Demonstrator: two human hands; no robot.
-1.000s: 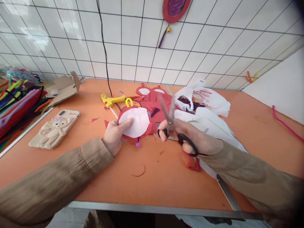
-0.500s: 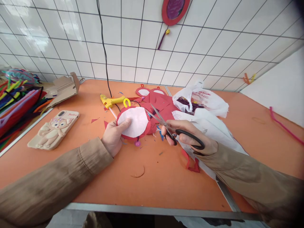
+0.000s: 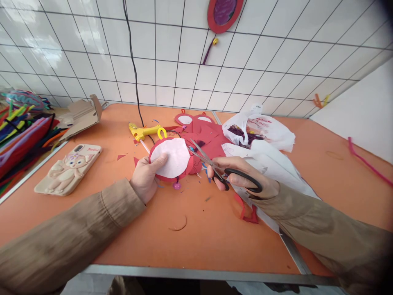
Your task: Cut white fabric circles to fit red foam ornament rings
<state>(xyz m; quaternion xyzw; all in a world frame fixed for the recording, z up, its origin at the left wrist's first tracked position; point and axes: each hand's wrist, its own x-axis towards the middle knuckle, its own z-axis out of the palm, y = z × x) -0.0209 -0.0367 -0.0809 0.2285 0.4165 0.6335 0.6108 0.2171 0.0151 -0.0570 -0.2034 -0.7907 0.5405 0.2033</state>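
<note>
My left hand [image 3: 147, 176] grips a round red craft piece [image 3: 190, 163] by its left edge, thumb on top. A white round sheet [image 3: 175, 157] covers most of its face. A yellow loop [image 3: 162, 132] sticks up at its top, and a purple bell [image 3: 177, 185] hangs below. In my right hand [image 3: 245, 170] is a pair of scissors [image 3: 244, 176] with black handles, fingers through the loops. Their blades are parted, the tips close to the right edge of the craft piece; whether they touch it I cannot tell.
Behind lie red cut sheets [image 3: 208, 137] and a yellow glue gun [image 3: 144, 131]. White plastic bags [image 3: 276, 135] spread to the right, near red scraps [image 3: 251, 215]. At left are a phone in a bear case [image 3: 70, 168], cardboard [image 3: 82, 114] and colourful pipe cleaners [image 3: 24, 135].
Both hands, the craft piece and the scissors have shifted very slightly left in the view, along with the whole scene. The scissors remain parted beside the piece's edge.
</note>
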